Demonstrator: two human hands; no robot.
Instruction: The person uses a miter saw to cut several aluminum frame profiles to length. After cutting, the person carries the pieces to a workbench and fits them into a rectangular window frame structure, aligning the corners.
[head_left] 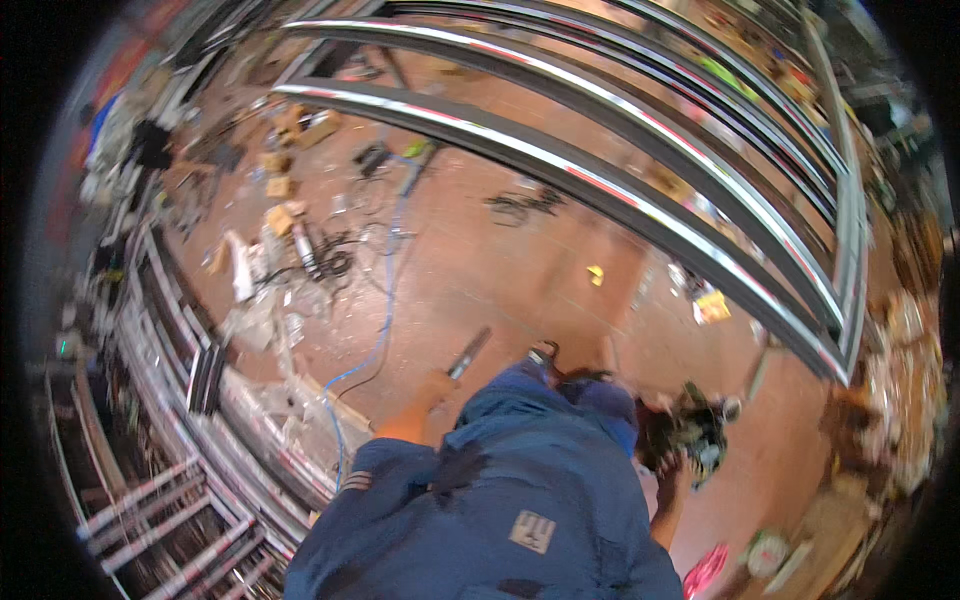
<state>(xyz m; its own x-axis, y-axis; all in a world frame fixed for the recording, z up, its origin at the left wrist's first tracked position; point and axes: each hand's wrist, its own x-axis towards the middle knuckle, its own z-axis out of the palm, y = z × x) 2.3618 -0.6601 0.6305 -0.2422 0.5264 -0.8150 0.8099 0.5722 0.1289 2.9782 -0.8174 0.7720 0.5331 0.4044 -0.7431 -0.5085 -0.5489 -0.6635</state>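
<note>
My left hand point(434, 387), out past my blue sleeve, is closed round a long narrow tool point(470, 352) with a pale metallic part by the fingers and a dark far end. What kind of tool it is cannot be made out. Low on the right, my right hand point(676, 468) hangs beside my body, its fingers looking parted, somewhat blurred. Close beyond it on the floor lies a dark, jumbled heap point(692, 432), whose parts are unclear. My feet point(545, 350) show just ahead of my blue jacket point(540, 480).
A large frame of long metal profiles point(600, 175) spans the far side and right. Metal bars point(165, 375) are stacked along the left. A blue hose point(388, 310) crosses the reddish floor point(510, 270). Cables, scraps and a yellow piece point(596, 275) lie about; a pink item point(706, 570) is lower right.
</note>
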